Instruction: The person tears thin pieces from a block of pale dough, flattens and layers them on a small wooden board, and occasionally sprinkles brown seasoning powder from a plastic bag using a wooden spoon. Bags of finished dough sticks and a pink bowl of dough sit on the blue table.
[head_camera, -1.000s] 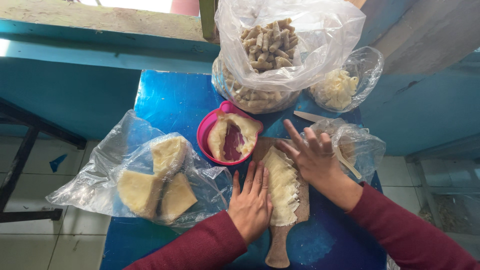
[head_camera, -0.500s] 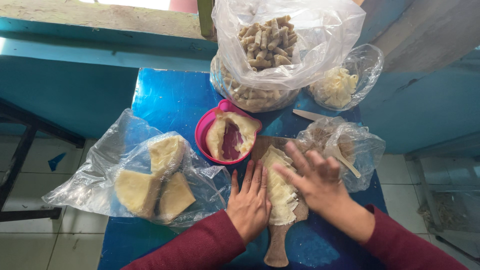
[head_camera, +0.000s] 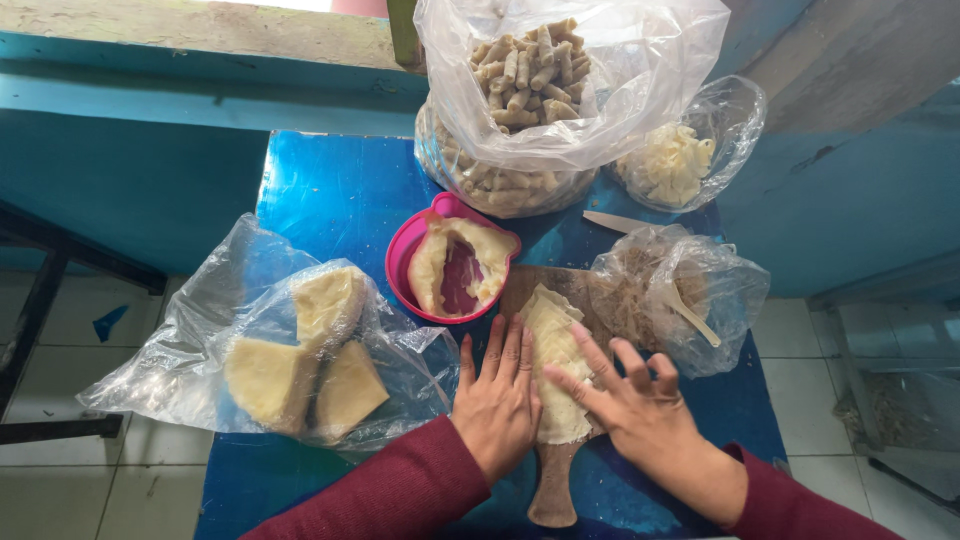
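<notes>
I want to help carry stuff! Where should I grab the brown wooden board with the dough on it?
Probably by the brown wooden board's narrow rounded handle, from the near edge of the shiny blue table. It sticks out bare below the pale dough sheet, between the left hand and right hand; the rest is covered.

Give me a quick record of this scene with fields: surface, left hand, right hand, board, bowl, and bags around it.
Surface: small blue table
Left hand: flat, beside the dough sheet, at its left edge
Right hand: fingers spread, fingertips on the dough sheet
Board: wooden paddle board under the dough
Bowl: pink bowl with pale dough inside
Bags: clear bag of dough wedges; large bag of rolled pieces; two smaller bags at the right, one with a spoon
</notes>
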